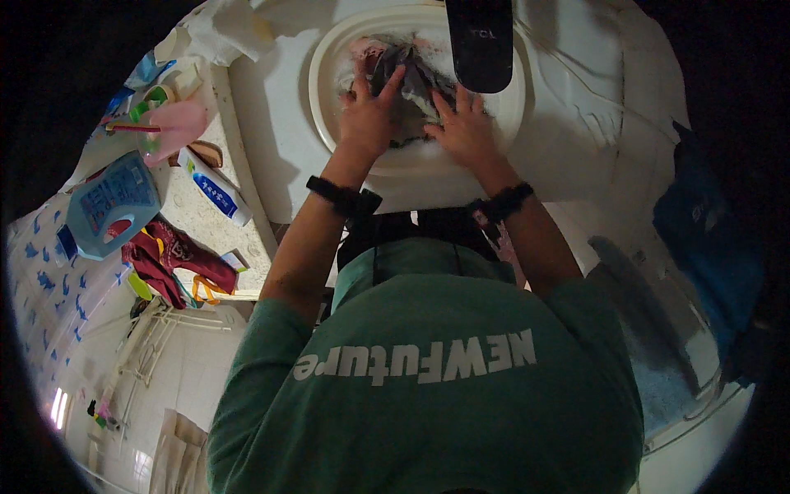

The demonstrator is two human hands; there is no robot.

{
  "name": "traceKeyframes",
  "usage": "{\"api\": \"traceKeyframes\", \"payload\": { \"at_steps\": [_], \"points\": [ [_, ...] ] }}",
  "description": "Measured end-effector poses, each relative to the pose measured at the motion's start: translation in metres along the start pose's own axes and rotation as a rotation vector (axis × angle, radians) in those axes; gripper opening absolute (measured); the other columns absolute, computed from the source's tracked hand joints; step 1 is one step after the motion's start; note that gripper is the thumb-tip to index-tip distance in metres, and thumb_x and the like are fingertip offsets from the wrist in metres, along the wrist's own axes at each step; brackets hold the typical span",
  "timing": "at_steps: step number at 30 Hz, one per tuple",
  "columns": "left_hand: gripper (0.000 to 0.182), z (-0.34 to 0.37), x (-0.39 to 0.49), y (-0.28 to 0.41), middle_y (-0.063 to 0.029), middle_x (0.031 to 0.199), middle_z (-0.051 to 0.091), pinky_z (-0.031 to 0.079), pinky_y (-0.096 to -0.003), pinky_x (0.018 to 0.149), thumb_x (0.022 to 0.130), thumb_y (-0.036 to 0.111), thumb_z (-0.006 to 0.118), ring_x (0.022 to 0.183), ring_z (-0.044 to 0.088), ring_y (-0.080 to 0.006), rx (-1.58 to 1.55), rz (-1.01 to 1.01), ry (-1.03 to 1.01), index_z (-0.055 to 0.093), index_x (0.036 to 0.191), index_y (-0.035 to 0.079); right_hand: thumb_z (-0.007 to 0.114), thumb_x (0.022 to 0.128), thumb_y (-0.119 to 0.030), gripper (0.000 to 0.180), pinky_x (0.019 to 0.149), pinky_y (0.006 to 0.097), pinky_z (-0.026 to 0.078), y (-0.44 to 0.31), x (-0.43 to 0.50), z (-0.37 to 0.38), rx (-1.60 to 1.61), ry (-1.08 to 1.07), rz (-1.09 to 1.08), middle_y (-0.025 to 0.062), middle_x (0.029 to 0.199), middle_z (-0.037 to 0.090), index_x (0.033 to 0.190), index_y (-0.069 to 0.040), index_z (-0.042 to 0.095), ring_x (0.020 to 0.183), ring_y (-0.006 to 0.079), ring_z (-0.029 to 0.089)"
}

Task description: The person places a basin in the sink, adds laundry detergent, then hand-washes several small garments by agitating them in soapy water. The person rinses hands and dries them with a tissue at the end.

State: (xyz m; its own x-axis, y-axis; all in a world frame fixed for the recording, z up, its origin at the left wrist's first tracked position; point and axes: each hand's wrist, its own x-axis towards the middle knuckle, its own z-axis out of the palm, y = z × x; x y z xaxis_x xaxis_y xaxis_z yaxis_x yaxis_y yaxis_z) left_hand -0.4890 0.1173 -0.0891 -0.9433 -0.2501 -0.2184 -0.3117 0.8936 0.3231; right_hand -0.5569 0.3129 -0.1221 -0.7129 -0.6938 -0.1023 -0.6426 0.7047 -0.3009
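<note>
My left hand rests with spread fingers on a wet dark grey cloth in a white oval basin. Beside it, my right hand touches the right side of the same cloth, fingers apart. White suds surround the cloth, and a pinkish piece of fabric shows at its far left. Neither hand visibly pinches the cloth. Black bands circle both wrists. A black rounded object at the top hides part of the basin's right side.
The speckled ledge at left holds a toothpaste tube, a blue detergent jug, a pink translucent container and maroon fabric. White paper or cloth lies beyond. At right hangs a dark blue cloth.
</note>
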Motion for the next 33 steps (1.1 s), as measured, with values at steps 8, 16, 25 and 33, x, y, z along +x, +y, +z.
{"api": "traceKeyframes", "payload": {
  "at_steps": [8, 16, 25, 33],
  "points": [
    [0.071, 0.051, 0.047, -0.012, -0.0234, 0.109, 0.065, 0.055, -0.0441, 0.08, 0.082, 0.026, 0.068, 0.097, 0.067, -0.0332, 0.347, 0.033, -0.164, 0.043, 0.147, 0.011, 0.061, 0.087, -0.024, 0.044, 0.086, 0.0485, 0.052, 0.029, 0.045, 0.051, -0.124, -0.185, 0.017, 0.0216, 0.113, 0.066, 0.13, -0.017, 0.059, 0.101, 0.0345, 0.065],
    [0.027, 0.024, 0.068, -0.027, -0.0137, 0.113, 0.068, 0.056, -0.0437, 0.084, 0.091, 0.017, 0.054, 0.104, 0.066, -0.0323, 0.23, 0.168, -0.18, 0.066, 0.115, 0.011, 0.068, 0.085, -0.039, 0.044, 0.097, 0.0473, 0.048, 0.042, 0.089, 0.007, 0.555, -0.408, 0.247, 0.0235, 0.119, 0.066, 0.109, -0.001, 0.068, 0.115, 0.0396, 0.062],
    [0.038, -0.04, 0.001, 0.014, -0.0093, 0.111, 0.068, 0.053, -0.0414, 0.088, 0.07, 0.002, 0.067, 0.107, 0.056, -0.0366, -0.101, 0.347, 0.32, 0.072, 0.106, 0.012, 0.075, 0.081, -0.044, 0.057, 0.093, 0.0387, 0.049, 0.036, 0.101, 0.01, 0.82, -0.371, 0.241, 0.017, 0.12, 0.068, 0.126, -0.012, 0.064, 0.106, 0.0298, 0.064],
    [0.034, -0.071, -0.005, 0.002, -0.0145, 0.095, 0.068, 0.054, -0.0365, 0.075, 0.081, 0.014, 0.075, 0.095, 0.062, -0.0267, -0.812, 0.083, 0.337, 0.065, 0.113, 0.008, 0.078, 0.084, -0.026, 0.042, 0.086, 0.0312, 0.047, 0.011, 0.065, -0.049, 1.295, -0.039, 0.336, 0.0042, 0.104, 0.068, 0.117, -0.002, 0.066, 0.095, 0.0127, 0.06]
  ]
}}
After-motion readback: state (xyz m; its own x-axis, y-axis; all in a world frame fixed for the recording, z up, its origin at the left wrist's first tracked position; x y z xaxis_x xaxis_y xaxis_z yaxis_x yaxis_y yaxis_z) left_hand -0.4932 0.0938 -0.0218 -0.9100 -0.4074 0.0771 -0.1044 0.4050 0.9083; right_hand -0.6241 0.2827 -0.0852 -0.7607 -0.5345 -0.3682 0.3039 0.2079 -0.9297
